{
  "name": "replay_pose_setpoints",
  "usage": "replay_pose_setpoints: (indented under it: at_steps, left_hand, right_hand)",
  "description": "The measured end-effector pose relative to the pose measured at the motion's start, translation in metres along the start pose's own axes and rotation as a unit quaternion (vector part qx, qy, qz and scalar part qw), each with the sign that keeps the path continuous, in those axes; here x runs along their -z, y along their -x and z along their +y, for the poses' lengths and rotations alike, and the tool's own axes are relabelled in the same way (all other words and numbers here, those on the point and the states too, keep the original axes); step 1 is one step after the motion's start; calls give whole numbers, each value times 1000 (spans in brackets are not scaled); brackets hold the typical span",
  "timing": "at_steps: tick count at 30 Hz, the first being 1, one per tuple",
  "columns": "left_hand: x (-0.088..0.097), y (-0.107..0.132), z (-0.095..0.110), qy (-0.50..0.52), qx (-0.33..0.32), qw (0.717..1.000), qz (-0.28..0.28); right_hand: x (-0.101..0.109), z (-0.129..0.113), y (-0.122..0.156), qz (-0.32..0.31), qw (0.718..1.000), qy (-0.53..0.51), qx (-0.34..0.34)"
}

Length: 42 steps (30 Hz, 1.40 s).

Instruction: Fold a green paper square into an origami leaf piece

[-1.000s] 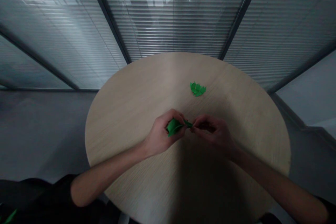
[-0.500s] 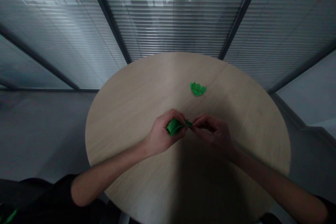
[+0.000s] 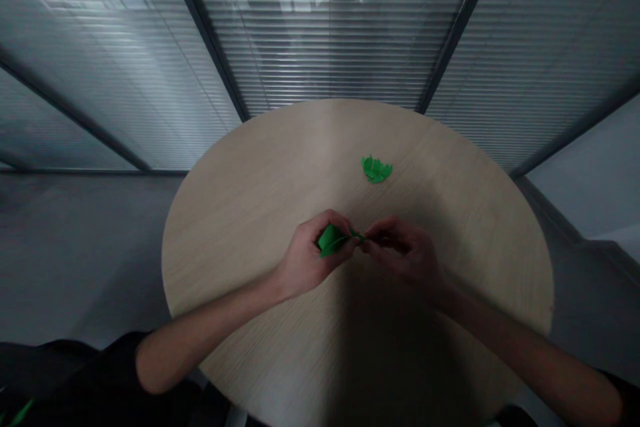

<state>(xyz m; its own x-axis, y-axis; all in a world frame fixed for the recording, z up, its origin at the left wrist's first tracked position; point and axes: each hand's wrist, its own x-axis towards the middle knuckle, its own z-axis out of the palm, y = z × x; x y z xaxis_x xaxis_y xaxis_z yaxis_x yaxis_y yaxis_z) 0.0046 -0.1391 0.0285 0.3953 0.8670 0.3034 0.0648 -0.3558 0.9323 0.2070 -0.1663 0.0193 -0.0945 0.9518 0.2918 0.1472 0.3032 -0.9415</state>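
Observation:
A thin, bent green sheet (image 3: 330, 240) lies in the curl of my left hand (image 3: 311, 255), whose thumb and fingers are closed on it. Its narrow end sticks out to the right between the fingertips. There, my right hand (image 3: 406, 250) pinches the green tip, with its fingertips almost against those of the left. I cannot tell whether the sheet is paper or another material. Beyond the hands, a small heap of jagged green pieces (image 3: 377, 169) rests on the table.
Both hands are over a round wooden table (image 3: 260, 167). Glass partitions with blinds (image 3: 330, 60) stand behind its far edge. Something green (image 3: 23, 411) shows at the lower left, by the dark clothing.
The green sheet has tilted a little in my left hand, and its tip between the fingertips has shifted slightly. The heap stays where it was.

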Motion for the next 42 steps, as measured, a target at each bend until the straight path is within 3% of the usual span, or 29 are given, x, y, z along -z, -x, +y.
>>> replay_pose_setpoints:
  at_steps: [25,33,42]
  left_hand:
    - [2,0,1,-37,1,999,1]
    - [2,0,4,-47,-11,999,-7]
    - [4,-1,4,-44,-12,999,-15]
  right_hand:
    - [-1,0,0,-13,993,-74,-86]
    - [0,0,-1,-70,988,-79,-111]
    - [1,2,1,-57,987,-91,-119]
